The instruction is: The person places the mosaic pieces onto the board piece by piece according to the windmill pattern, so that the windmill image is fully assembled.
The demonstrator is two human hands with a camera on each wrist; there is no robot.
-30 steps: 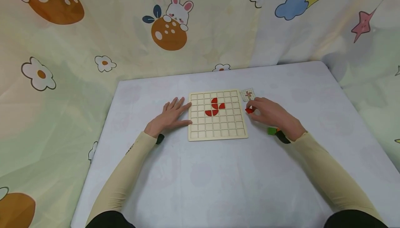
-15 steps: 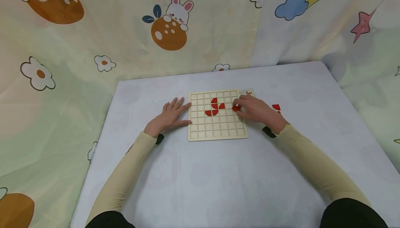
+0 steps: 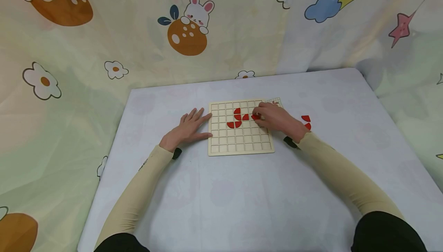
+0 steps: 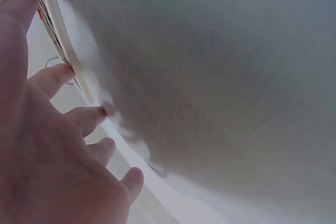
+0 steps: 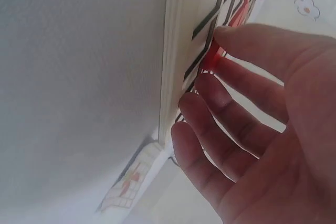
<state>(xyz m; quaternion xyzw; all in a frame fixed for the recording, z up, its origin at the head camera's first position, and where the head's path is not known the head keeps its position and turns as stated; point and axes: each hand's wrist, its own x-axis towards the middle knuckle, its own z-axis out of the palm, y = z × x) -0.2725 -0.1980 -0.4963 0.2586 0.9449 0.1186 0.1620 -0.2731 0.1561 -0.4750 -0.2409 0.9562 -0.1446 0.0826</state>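
Note:
A square wooden grid board [image 3: 238, 144] lies on the white table. Near its middle sit several red quarter-round pieces [image 3: 237, 117]. My left hand [image 3: 185, 130] rests flat with fingers spread, its thumb and index fingertip touching the board's left edge. Over the board's right part, my right hand [image 3: 273, 118] pinches one red piece [image 3: 255, 117] between thumb and index finger. The right wrist view shows that red piece [image 5: 212, 56] at the fingertips, close to the grid; whether it touches the board I cannot tell.
A small pattern card [image 3: 277, 100] with a red figure lies at the board's upper right corner, partly covered by the right hand. Two loose red pieces [image 3: 306, 118] lie on the table right of that wrist. A patterned cloth [image 3: 138, 33] hangs behind.
My right hand has moved left from beside the board to over its right columns, carrying the red piece. Loose red pieces came into sight behind it. My left hand has stayed in place.

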